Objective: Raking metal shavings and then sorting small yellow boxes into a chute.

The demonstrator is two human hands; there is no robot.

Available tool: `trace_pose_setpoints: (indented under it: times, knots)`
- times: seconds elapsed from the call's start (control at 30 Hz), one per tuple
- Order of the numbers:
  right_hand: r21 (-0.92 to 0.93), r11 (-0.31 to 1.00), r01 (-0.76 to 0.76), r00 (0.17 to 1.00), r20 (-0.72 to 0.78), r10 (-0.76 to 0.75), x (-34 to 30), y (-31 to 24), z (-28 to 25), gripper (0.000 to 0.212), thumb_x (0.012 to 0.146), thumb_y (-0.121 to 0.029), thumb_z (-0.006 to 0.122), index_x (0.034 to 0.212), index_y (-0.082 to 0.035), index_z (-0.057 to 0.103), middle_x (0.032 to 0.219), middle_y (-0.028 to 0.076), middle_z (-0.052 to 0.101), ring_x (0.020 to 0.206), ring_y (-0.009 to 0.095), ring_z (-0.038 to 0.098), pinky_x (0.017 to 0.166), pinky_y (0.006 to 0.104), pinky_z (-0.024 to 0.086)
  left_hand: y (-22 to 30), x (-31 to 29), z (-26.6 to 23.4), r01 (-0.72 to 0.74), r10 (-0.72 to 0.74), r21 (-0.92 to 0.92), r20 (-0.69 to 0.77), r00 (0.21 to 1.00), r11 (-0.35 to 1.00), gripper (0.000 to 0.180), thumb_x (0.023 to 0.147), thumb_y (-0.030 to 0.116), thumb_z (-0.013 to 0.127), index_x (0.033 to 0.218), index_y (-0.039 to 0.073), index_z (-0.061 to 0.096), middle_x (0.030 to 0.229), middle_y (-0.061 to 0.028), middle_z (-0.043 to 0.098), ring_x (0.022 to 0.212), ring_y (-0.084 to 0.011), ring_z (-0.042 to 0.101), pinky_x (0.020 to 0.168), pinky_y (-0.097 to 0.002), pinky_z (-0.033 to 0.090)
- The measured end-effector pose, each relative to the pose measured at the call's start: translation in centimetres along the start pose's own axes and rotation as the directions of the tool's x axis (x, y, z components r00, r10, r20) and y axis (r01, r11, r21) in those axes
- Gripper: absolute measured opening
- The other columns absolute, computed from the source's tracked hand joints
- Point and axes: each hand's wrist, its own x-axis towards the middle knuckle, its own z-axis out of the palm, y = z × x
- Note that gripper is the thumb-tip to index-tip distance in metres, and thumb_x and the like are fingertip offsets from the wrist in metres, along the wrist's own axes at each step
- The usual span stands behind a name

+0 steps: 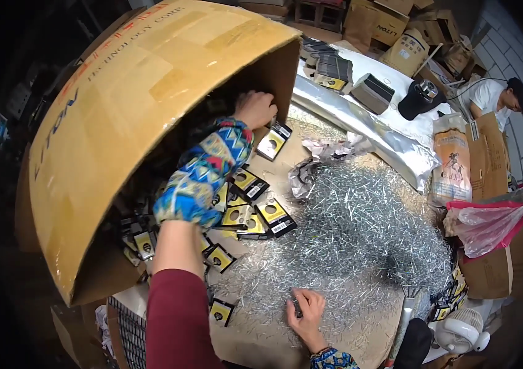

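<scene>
My left hand (255, 109) reaches into the open mouth of a big tilted cardboard box (151, 74), near its right edge. Its fingers are curled, and whatever they hold is hidden. Just below that hand lies a small black, white and yellow package (274, 141). More such packages (275, 216) spill from the box onto the table. My right hand (307, 313) rests at the near edge of a heap of thin silvery nails (360, 227). The fingers there are curled toward the thumb; anything between them is too small to make out.
Along the far side runs a silver-wrapped edge (372, 126), with stacked dark cards (372, 92) and a black container (418, 101) behind it. An orange-white sack (451, 160), pink plastic bag (483, 224) and white fan (460, 330) stand right. Another person (492, 95) is at far right.
</scene>
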Motion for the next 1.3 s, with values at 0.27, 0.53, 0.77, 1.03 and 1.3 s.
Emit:
trace_pose_setpoints:
  times: [0.27,0.53,0.77,1.03,1.3]
  knots:
    - [-0.019,1.0,0.023,0.999,-0.04,-0.023,0.3,0.5,-0.2,0.033,0.075,-0.011,0.072,0.107,-0.01,0.069,0.104,0.005,0.062,0.096,0.025,0.055,0.083,0.0368,0.039,-1.8,-3.2,-2.1,0.233,-0.401,0.347,0.565,0.722,0.909,0.061,0.076,0.05,0.063,0.131,0.024,0.056,0.155,-0.0078,0.026,0.135,-0.0487,0.026,0.11,-0.0521,0.032]
    - [-0.016,0.999,0.031,0.997,-0.067,-0.032,-0.1,0.7,-0.2,0.032,0.076,-0.009,0.07,0.108,-0.01,0.068,0.103,0.005,0.062,0.097,0.025,0.055,0.085,0.0372,0.039,-3.9,-7.4,-5.0,0.183,-0.282,0.217,0.651,0.705,0.959,0.038,0.083,0.035,0.063,0.104,0.004,0.068,0.101,-0.0264,0.066,0.101,-0.0343,0.064,0.087,-0.0426,0.051]
    - [0.035,0.999,0.038,0.995,-0.093,-0.034,-0.5,0.6,0.3,0.031,0.075,-0.009,0.07,0.106,-0.008,0.068,0.103,0.006,0.063,0.098,0.025,0.056,0.087,0.0368,0.039,5.7,-6.6,4.4,0.089,-0.119,0.098,0.371,0.921,0.991,0.07,0.081,0.029,0.071,0.141,0.02,0.037,0.139,-0.0244,0.04,0.123,-0.0463,0.045,0.106,-0.0534,0.037]
    - [0.064,0.997,0.046,0.994,-0.104,-0.039,-0.9,1.4,0.4,0.025,0.079,-0.01,0.069,0.104,-0.006,0.067,0.101,0.008,0.065,0.097,0.025,0.056,0.089,0.0357,0.04,1.2,-12.3,-4.5,-0.205,0.121,-0.003,0.814,0.567,0.979,0.061,0.068,0.019,0.072,0.127,0.01,0.056,0.109,-0.0196,0.065,0.102,-0.0362,0.062,0.089,-0.042,0.05]
    - [-0.222,0.954,0.203,0.979,0.02,-0.203,0.3,0.0,-2.0,0.021,0.086,-0.009,0.065,0.106,-0.003,0.066,0.096,0.013,0.065,0.089,0.032,0.06,0.078,0.0359,0.049,2.1,-20.1,-16.2,-0.183,-0.09,0.461,0.509,0.856,0.869,0.034,0.087,0.027,0.05,0.105,0.003,0.065,0.096,-0.0235,0.068,0.09,-0.0406,0.066,0.08,-0.0489,0.054]
